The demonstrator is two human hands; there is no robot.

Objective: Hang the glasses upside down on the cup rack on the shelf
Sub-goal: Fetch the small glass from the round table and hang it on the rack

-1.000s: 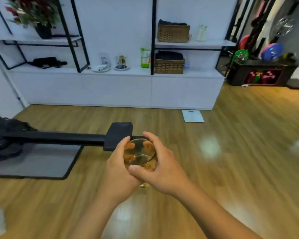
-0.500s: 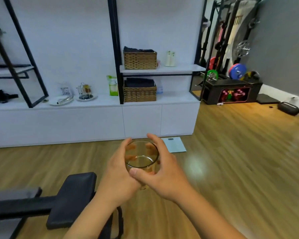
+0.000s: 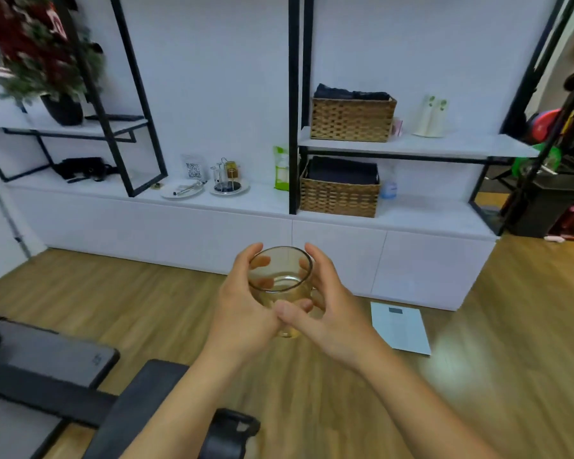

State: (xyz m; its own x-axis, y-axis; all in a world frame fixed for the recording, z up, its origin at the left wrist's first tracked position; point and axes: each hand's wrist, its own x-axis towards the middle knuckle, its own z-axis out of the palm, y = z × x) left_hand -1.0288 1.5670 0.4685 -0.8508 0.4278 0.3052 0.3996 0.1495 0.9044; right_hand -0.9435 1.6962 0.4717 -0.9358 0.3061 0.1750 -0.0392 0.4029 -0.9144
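Observation:
A clear, amber-tinted glass [image 3: 280,276] is held upright at mid frame, mouth up, between both hands. My left hand [image 3: 242,306] wraps its left side and my right hand [image 3: 332,309] cups its right side, thumbs meeting in front. Far ahead on the white shelf top [image 3: 262,202] stands the wire cup rack [image 3: 227,175] on a round white plate, with one small amber glass hanging on it. The rack is well beyond my hands, up and to the left.
A second white plate [image 3: 181,189] with utensils lies left of the rack; a green pouch [image 3: 281,168] and wicker baskets [image 3: 340,190] stand to its right. Black frame posts [image 3: 294,104] cross the shelf. A black bench [image 3: 47,369] is at lower left, a white scale [image 3: 400,327] on the wooden floor.
The view has come closer to the shelf and swung left, so the rack appears larger. Both hands keep the same hold on the glass.

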